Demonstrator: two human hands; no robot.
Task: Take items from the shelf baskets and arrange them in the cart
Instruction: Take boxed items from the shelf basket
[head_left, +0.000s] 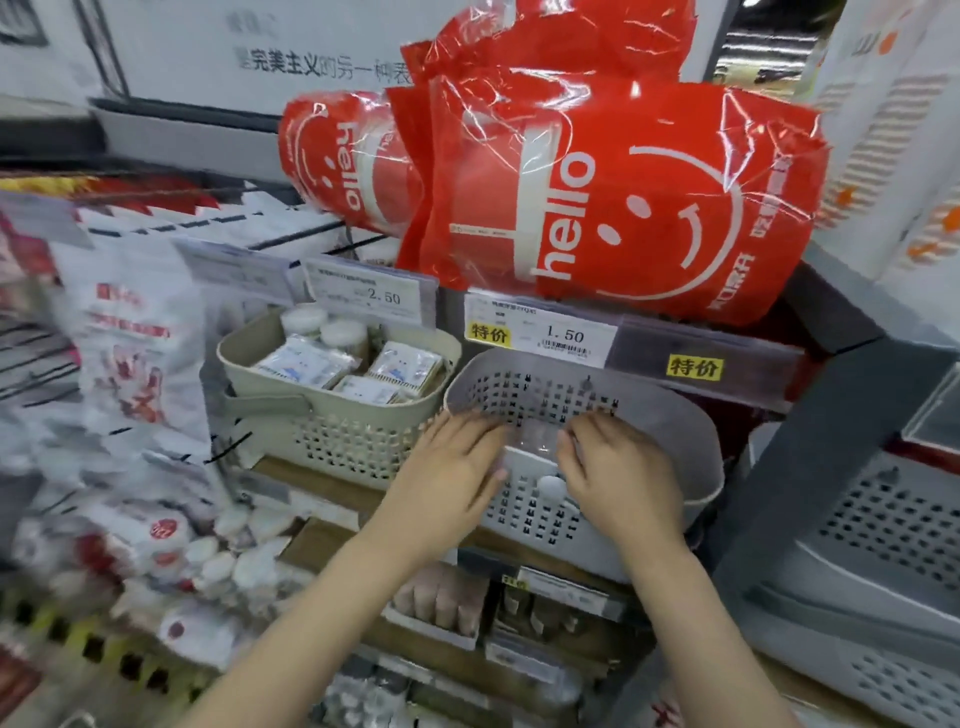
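Observation:
A grey perforated basket (670, 410) hangs at the front of the shelf, under a 1.50 price tag (540, 332). Both my hands reach over its near rim. A small clear plastic packet (535, 439), blurred, shows between them. My left hand (452, 467) lies with its fingers stretched toward the packet, touching its left side. My right hand (618, 478) has its fingers curled and pinches the packet's right edge. The beige basket (332, 415) to the left holds several white boxes and round tubs.
Large red "hello" bags (623, 208) lie on the shelf above the baskets. White packets (130, 364) hang at the left, and small goods fill the lower shelves (447, 603). A grey perforated plastic bin (862, 545) stands at the right, close to my right forearm.

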